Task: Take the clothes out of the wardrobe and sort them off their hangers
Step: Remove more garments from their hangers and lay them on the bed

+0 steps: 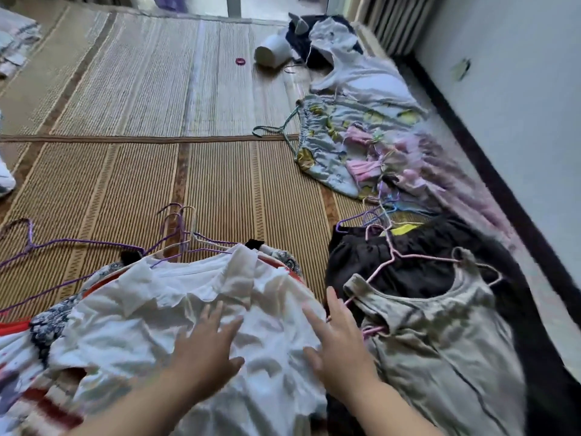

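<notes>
Head view: left hand [206, 347], right hand [338, 344] flat (fingers spread) on white shirt [176, 313].

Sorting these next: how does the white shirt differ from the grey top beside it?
The white shirt has a collar; the grey top is sleeveless with a scoop neck. The left hand and right hand lie open on the shirt, not the top. Both lie spread atop other clothes.
</notes>
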{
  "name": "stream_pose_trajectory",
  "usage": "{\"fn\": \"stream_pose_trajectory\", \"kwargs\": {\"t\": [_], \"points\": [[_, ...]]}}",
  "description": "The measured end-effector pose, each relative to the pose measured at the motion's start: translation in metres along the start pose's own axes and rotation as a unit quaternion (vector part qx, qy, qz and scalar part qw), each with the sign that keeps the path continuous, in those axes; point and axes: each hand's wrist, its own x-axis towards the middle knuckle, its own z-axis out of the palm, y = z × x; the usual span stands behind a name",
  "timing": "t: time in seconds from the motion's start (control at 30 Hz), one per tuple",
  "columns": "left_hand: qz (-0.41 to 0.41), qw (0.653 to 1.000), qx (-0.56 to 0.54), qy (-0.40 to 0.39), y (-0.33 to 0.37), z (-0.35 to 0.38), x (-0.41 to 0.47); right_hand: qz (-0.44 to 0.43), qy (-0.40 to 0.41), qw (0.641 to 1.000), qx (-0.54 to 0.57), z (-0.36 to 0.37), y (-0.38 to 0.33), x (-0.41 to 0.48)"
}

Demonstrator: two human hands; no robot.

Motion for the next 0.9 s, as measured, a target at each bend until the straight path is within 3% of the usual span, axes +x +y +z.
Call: {"fn": "stream_pose_trajectory", "kwargs": {"t": [0.1,0.27,0.4,0.6,0.77,0.9], "points": [[0.051,0.999,0.007,0.004,0.075,-0.015,-0.001,0.058,0.060,0.996,-0.020,-0.054,0.068,-0.028],[0.108,0.993,-0.023,0.041,0.193,-0.028,0.022,0.130,0.037,0.990,-0.035,-0.120,0.175,-0.031],[0.056,0.997,-0.049,0.030,0.250,-0.026,0.062,0.112,-0.001,0.992,-0.051,-0.155,0.236,0.003],[-0.111,0.988,-0.104,0.024,0.268,-0.016,0.096,0.139,-0.074,0.987,-0.035,-0.181,0.303,0.067],[-0.135,0.978,-0.146,0.059,0.266,-0.017,0.103,0.131,-0.125,0.982,-0.053,-0.189,0.321,0.097],[-0.132,0.982,-0.131,0.029,0.262,-0.017,0.093,0.081,-0.144,0.985,-0.040,-0.196,0.316,0.091]]}}
